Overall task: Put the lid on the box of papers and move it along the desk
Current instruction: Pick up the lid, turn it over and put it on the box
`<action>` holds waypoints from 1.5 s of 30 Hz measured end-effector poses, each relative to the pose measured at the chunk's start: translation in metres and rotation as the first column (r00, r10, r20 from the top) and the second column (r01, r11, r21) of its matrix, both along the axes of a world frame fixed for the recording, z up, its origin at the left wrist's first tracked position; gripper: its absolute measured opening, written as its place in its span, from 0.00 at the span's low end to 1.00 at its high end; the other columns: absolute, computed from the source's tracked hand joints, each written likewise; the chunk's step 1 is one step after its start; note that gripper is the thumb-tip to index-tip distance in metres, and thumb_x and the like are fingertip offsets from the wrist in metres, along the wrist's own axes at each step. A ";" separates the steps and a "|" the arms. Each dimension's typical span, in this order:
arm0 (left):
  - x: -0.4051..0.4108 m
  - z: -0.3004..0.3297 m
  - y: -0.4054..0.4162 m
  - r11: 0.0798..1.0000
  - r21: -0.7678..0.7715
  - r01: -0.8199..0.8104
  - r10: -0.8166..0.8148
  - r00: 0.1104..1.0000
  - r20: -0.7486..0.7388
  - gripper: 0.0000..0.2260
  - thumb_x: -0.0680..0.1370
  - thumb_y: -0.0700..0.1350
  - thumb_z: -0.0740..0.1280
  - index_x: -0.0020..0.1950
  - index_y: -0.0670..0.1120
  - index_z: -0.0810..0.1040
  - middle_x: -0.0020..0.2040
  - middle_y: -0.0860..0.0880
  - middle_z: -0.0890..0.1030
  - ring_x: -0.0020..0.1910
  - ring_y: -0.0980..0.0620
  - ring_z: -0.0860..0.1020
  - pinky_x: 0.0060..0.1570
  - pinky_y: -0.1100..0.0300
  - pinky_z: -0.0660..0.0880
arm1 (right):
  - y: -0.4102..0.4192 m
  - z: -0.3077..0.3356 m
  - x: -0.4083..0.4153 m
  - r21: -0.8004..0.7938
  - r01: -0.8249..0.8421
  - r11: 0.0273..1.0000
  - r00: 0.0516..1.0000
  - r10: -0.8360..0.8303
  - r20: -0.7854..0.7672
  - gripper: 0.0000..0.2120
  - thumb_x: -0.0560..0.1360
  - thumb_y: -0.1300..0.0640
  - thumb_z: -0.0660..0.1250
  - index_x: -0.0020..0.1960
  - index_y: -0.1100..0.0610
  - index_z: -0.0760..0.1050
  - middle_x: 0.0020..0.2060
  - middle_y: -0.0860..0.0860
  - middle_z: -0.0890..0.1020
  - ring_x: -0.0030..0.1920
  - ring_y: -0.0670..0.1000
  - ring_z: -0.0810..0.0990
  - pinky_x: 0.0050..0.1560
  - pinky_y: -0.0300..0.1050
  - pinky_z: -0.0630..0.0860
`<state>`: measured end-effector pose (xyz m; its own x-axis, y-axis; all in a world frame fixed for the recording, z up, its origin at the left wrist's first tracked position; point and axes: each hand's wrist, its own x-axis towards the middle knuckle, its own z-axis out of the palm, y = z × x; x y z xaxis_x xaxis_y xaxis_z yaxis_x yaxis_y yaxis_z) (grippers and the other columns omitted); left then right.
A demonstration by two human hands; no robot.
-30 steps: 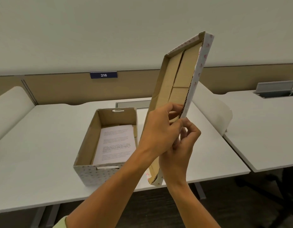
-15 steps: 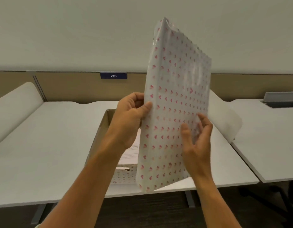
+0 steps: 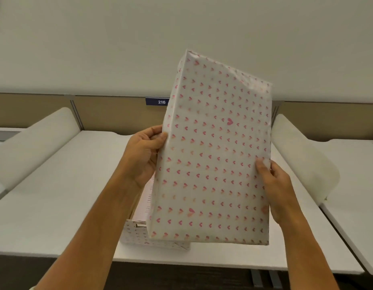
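Lid (image 3: 212, 155): I see it held up in the air in front of me, tilted, its white top with small pink hearts facing the camera; its far end is raised toward the wall and its near end hangs low over the box.
Left hand (image 3: 142, 155): I have it wrapped around the lid's left long edge, thumb on the patterned face, fingers curled behind out of sight; a firm, closed hold.
Right hand (image 3: 274, 185): I see it clasping the lid's right long edge lower down, thumb tip pressed on the patterned top, the other fingers hidden behind the rim.
Box (image 3: 137, 233): it stands on the desk (image 3: 56, 185) under and behind the lid, mostly covered; only its near left corner with the same heart print shows.
Papers (image 3: 144, 204): a pale strip of printed sheets shows inside the box, between my left wrist and the lid's left edge.
Number plate (image 3: 158, 101): a dark blue tag reading 216 sits on the partition behind the desk, its right end hidden by the lid.
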<state>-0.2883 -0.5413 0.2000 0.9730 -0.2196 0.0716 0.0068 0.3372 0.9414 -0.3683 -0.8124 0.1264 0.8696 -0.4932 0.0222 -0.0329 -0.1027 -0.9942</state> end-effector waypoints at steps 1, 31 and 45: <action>0.005 -0.001 0.001 0.999 0.006 -0.049 0.049 0.999 -0.008 0.09 0.80 0.41 0.64 0.58 0.43 0.79 0.48 0.46 0.86 0.43 0.48 0.86 0.39 0.55 0.84 | -0.002 -0.001 0.004 -0.003 -0.035 0.999 0.999 0.035 0.013 0.20 0.80 0.42 0.62 0.68 0.50 0.73 0.58 0.48 0.83 0.53 0.52 0.84 0.50 0.54 0.84; 0.168 -0.132 0.077 0.843 0.514 -0.156 0.294 0.935 -0.199 0.10 0.81 0.49 0.62 0.59 0.48 0.79 0.53 0.50 0.82 0.50 0.47 0.82 0.48 0.51 0.80 | 0.108 -0.088 0.137 0.083 -0.084 0.993 0.979 0.098 -0.177 0.25 0.81 0.49 0.66 0.75 0.47 0.65 0.64 0.47 0.77 0.54 0.47 0.80 0.44 0.42 0.77; 0.201 -0.177 0.097 0.762 0.638 -0.111 0.320 0.921 -0.221 0.10 0.82 0.50 0.59 0.54 0.49 0.78 0.53 0.49 0.81 0.52 0.44 0.81 0.53 0.48 0.79 | 0.127 -0.106 0.167 0.022 -0.065 0.998 0.936 0.068 -0.344 0.19 0.81 0.49 0.66 0.71 0.47 0.69 0.63 0.47 0.79 0.57 0.51 0.80 0.46 0.45 0.78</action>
